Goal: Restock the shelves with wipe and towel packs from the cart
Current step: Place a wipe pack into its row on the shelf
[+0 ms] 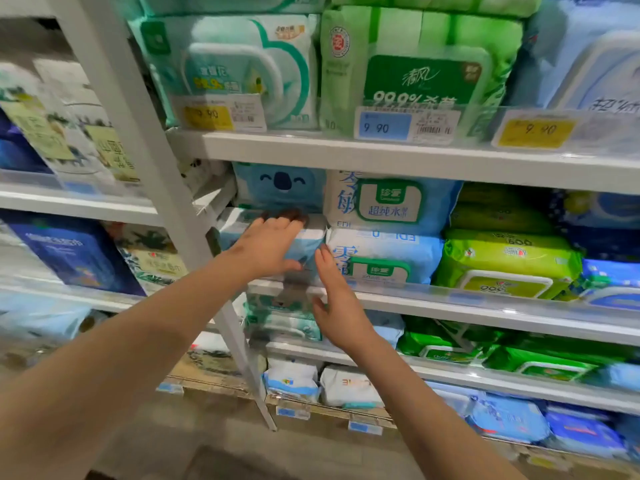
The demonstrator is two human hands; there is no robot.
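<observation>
Beneath the left hand lies the wipe pack, right hand just beside.

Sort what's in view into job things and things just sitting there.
Job: left hand, pressing the blue-white pack; right hand, open beside it; shelf rim.
Sitting there: koala pack above; lime packs; price tags.
</observation>
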